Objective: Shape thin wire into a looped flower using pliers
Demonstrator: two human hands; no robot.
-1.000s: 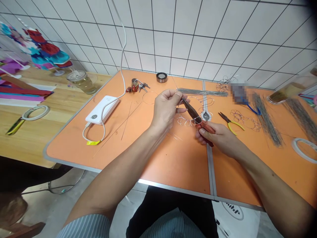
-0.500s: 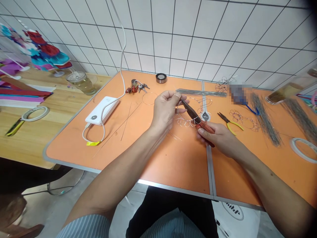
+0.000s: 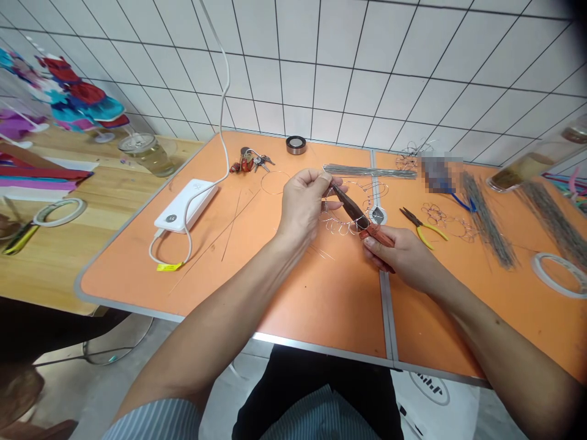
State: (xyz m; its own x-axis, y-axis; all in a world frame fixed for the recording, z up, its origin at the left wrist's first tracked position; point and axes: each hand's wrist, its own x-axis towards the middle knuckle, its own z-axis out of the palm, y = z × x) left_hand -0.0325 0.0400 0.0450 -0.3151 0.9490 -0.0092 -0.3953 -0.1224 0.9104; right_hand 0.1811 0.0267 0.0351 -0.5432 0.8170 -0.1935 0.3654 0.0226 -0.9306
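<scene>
Over the middle of the orange table (image 3: 293,305), my left hand (image 3: 301,205) is closed, thumb and fingers pinching a piece of looped thin wire (image 3: 342,228). My right hand (image 3: 403,256) is wrapped around the red handles of long-nose pliers (image 3: 352,211). The pliers' dark jaws point up and left, their tips at my left fingertips; whether they grip the wire there is hard to make out. The wire's silvery loops hang below and around the jaws. Loose straight wires (image 3: 323,252) lie on the table under my left hand.
Yellow-handled pliers (image 3: 424,229), wire bundles (image 3: 488,220) and a white tape roll (image 3: 560,275) lie to the right. Behind are another wire bundle (image 3: 369,171), a dark tape roll (image 3: 296,145) and keys (image 3: 252,161). A white power bank (image 3: 186,206) with its cable lies left, near a lidded glass (image 3: 147,154).
The whole view has shifted slightly. Both hands, the pliers and the looped wire keep nearly the same pose; I see nothing taken hold of or let go.
</scene>
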